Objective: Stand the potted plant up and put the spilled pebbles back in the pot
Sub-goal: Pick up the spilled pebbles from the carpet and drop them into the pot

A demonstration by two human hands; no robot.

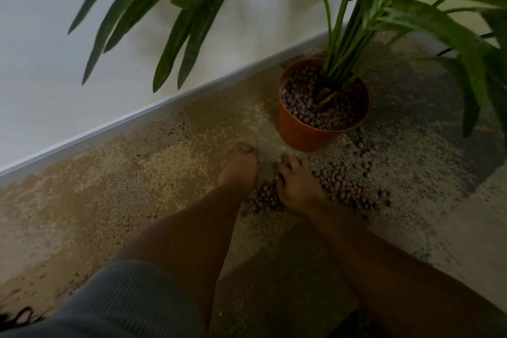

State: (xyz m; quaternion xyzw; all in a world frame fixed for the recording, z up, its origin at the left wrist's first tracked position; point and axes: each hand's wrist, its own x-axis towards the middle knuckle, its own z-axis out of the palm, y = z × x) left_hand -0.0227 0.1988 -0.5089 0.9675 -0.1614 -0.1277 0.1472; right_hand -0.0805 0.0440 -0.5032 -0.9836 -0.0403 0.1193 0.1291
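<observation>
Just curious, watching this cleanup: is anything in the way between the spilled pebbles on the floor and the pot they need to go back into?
Nothing visible blocks it. The orange pot stands upright, its mouth open toward the spilled pebbles, with bare floor between. The plant's stems rise at the pot's far side. Left hand and right hand are cupped together beside the pot.

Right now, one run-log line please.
pot: upright | left hand, right hand: cupped together over spilled pebbles | pebbles: many on floor

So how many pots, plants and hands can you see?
Orange pot: 1
Green leafy plant: 1
Hands: 2, left hand and right hand
Total: 4
The spilled pebbles are too many to count.
</observation>
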